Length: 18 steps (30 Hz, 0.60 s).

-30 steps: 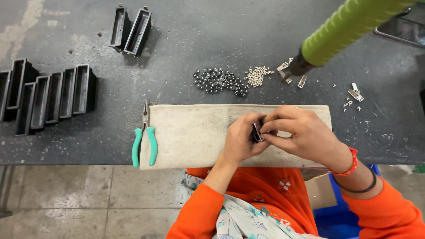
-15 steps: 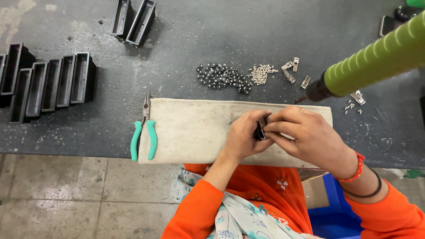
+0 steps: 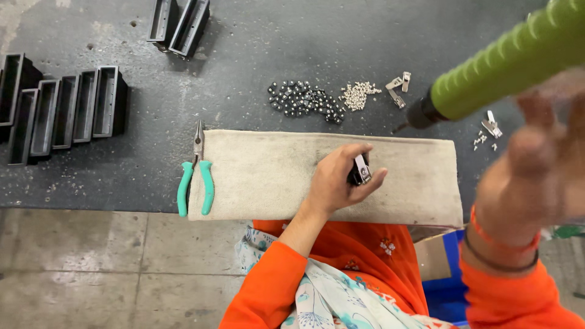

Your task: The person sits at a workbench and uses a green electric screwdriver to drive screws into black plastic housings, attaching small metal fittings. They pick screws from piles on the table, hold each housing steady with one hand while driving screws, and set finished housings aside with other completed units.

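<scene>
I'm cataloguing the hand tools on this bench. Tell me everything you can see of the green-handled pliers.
The pliers are small, with two curved handles sleeved in teal-green grips, plastic or rubber by the look, and slim grey metal jaws tapering to a point. They lie flat, jaws shut and pointing away from the person, at the left end of the beige cloth pad, one handle overlapping its edge. No hand touches them.

The right hand (image 3: pixel 542 164), raised at 3 o'clock, is motion-blurred, so its fingers and grip cannot be read. The green ribbed tool (image 3: pixel 512 61) runs off the frame at 2 o'clock. The left hand (image 3: pixel 338 183) hides most of the small black-and-metal part (image 3: pixel 359 170). The dark beads (image 3: pixel 304 100) and pale bits (image 3: pixel 359 94) at 12 o'clock are too small, perhaps fasteners. The black trays (image 3: pixel 36 109) are cropped at 9 o'clock.
</scene>
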Motion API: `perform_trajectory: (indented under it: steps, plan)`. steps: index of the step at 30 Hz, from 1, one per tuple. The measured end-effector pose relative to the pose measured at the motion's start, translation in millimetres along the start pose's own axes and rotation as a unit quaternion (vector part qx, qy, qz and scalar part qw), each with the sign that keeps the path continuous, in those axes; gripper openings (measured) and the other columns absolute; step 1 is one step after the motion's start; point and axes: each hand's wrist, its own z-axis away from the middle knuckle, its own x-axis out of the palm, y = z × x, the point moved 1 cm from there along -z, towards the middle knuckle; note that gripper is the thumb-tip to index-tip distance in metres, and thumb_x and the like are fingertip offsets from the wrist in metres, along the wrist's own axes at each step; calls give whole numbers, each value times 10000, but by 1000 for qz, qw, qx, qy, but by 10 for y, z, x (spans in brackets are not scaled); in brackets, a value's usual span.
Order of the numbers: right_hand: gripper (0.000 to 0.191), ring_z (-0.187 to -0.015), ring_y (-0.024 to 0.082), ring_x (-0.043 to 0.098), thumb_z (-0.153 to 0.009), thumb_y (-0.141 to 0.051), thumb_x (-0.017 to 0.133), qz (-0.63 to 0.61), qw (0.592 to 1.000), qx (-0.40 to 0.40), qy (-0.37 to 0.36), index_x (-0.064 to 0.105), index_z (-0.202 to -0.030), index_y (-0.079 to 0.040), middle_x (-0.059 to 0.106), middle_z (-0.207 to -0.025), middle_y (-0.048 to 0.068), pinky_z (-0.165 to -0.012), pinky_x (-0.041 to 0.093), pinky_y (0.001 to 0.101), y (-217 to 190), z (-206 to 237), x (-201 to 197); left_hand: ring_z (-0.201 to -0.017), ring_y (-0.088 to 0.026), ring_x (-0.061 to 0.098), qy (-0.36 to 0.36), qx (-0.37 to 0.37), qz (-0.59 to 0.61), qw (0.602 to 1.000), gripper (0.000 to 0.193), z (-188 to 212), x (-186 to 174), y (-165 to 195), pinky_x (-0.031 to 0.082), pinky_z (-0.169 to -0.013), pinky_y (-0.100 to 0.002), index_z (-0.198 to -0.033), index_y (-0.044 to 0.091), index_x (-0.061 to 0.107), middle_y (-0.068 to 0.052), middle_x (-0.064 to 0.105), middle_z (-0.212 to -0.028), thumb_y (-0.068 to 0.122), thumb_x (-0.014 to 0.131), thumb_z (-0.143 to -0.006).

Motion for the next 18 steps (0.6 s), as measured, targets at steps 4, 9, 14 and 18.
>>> perform_trajectory:
  steps: [4,9,14,18]
  plan:
    - [209,-879,263,651,-1048,-28,588,-229,967,83,77,511,-1240,2,615,-978,139,-835,553,369,106,-341,74,-837,-250,691,7,-13,-3,1000,483,32,19,-3,577,-756,-355,-1258,91,547,-82,667,-958,224,847,-903]
    - [141,-635,286,501,-1129,-27,609,-311,942,94,85,474,-1161,-5,512,-810,142,-679,474,413,139,-182,116,-827,-253,684,0,-21,-18,1000,496,49,36,-22,565,-750,-360,-1258,85,543,-81,670,-943,227,854,-898]
    - [135,-616,268,504,-1118,-70,592,-383,915,83,93,469,-1150,-25,522,-794,135,-672,479,411,190,294,12,-904,-280,703,-4,-5,-17,1000,511,40,5,-38,578,-804,-377,-1281,96,540,-107,683,-1032,251,835,-893]
    - [138,-609,251,528,-1097,-99,586,-380,917,73,93,467,-1140,-43,537,-786,127,-673,493,407,229,506,-10,-921,-280,706,-22,-4,-8,1000,533,42,-7,-40,581,-813,-372,-1293,93,536,-109,679,-1050,259,834,-883]
